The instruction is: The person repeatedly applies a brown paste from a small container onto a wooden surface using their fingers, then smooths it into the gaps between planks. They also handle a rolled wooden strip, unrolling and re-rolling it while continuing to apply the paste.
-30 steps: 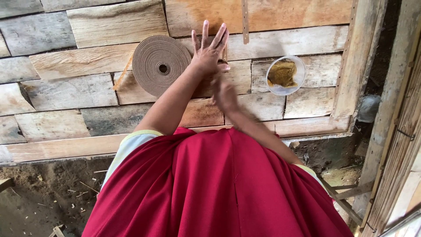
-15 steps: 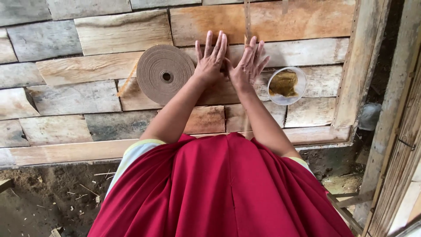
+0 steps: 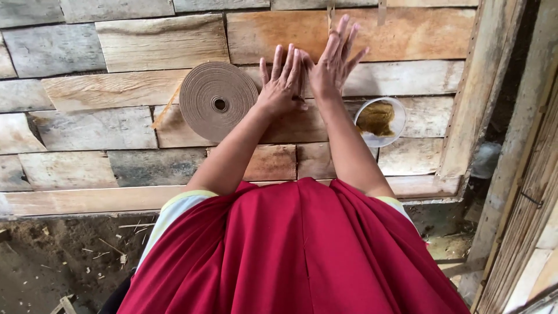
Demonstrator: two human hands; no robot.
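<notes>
Plank platform (image 3: pixel 116 40), rough wood, mixed grey and tan boards, gaps between them. Its near edge is a long pale board; its right edge is a raised wooden frame, with slatted bamboo beyond. Below the near edge lies dirt floor (image 3: pixel 64 256) with scattered splinters.

Left hand (image 3: pixel 283 87) is flat, fingers together and stretched out, palm down on the boards, holding nothing. Right hand (image 3: pixel 336 61) is just beside it, fingers spread, lifted and tilted, also holding nothing; whether it touches the wood, cannot tell.

Roll of brown paper tape (image 3: pixel 218 100) lies flat just left of the left hand, wound tight, small core hole. Round clear bowl (image 3: pixel 381 121) of yellow-brown paste sits toward the right edge. Open boards remain far left. Red cloth covers the lap.
</notes>
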